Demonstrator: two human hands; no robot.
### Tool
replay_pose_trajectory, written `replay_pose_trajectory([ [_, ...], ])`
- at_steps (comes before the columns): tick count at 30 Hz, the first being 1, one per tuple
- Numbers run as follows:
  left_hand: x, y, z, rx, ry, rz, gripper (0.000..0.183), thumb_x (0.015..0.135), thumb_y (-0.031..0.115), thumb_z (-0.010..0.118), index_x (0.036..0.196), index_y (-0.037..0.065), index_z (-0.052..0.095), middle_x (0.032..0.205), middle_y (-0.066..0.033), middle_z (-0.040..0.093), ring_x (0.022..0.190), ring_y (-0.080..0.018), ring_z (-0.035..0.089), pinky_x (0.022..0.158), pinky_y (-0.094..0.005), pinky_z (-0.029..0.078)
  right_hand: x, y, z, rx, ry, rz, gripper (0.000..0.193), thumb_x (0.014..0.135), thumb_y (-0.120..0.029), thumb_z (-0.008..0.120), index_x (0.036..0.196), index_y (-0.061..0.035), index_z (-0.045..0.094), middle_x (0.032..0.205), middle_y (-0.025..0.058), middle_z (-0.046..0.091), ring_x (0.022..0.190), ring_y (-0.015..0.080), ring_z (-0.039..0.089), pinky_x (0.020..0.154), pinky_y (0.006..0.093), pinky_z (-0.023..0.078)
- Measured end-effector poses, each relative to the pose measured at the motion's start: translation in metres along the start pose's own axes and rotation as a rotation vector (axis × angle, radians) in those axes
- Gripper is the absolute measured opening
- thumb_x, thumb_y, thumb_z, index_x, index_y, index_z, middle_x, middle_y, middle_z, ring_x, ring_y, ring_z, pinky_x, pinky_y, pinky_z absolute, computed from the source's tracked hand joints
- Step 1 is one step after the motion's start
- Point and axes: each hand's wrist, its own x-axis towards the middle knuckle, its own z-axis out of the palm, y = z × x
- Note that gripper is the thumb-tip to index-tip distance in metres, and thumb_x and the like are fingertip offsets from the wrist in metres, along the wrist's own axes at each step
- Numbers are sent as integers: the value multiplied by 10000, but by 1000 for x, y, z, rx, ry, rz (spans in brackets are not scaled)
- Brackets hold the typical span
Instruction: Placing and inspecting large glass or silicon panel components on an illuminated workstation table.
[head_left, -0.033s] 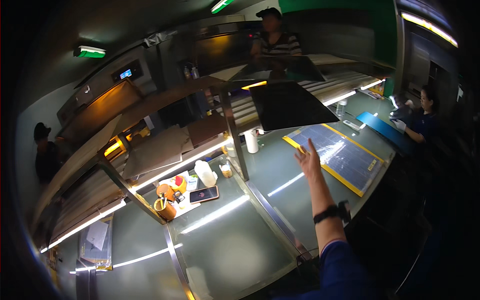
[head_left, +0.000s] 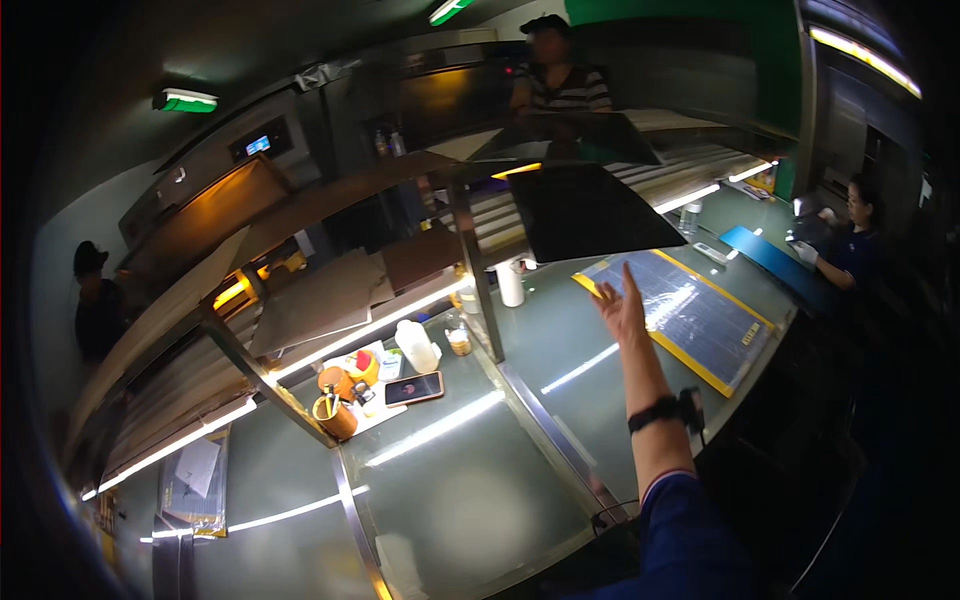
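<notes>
My right hand (head_left: 622,318) reaches forward over the table, bare and empty, with one finger stretched out and the others loosely bent apart. A black strap with a small device (head_left: 668,410) is round the wrist. Just beyond the fingers, a flat black panel (head_left: 600,215) juts out from the shelf; I see no contact with it. Beside and under the hand lies a grey, gridded sheet with yellow edges (head_left: 700,315), shining as if covered in clear film. My left hand is out of view.
Left of the shelf post (head_left: 475,265), a phone (head_left: 414,388), a white bottle (head_left: 416,345) and brown cups (head_left: 335,415) stand on the glass-like table (head_left: 460,470). At far right, a person (head_left: 850,240) works by a blue panel (head_left: 768,262). Another person (head_left: 565,80) stands behind the shelf.
The whole view has shifted slightly. My right hand has risen a little, its fingers still apart. The panels and tabletop things appear to keep their places.
</notes>
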Motion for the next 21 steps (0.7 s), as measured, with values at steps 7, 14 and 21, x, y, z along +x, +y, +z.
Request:
replay_pose_trajectory([
  [7, -1, 9, 12, 43, 62, -133, 560, 866, 366, 519, 1251, -37, 469, 1250, -258, 482, 1159, -438, 436, 965, -578, 342, 97, 11, 36, 4, 87, -93, 305, 900, -61, 529, 1195, -7, 473, 1153, 183, 558, 1046, 332, 591, 828, 436, 574],
  [14, -16, -1, 22, 37, -20, -150, 567, 886, 358, 503, 1290, -34, 434, 1336, -240, 419, 1232, -412, 381, 1010, -565, 290, -73, -32, -24, -84, -30, -280, 365, 843, -44, 610, 1198, -55, 524, 1074, 80, 599, 895, 206, 642, 592, 270, 585],
  [21, -19, 66, -37, -680, -358, -59, 539, 880, 206, 541, 1332, -42, 382, 1360, -249, 389, 1286, -383, 311, 1084, -445, 227, -397, -160, -136, -258, 62, -341, 330, 868, -139, 583, 1164, 6, 556, 1124, 139, 604, 997, 217, 598, 878, 375, 486],
])
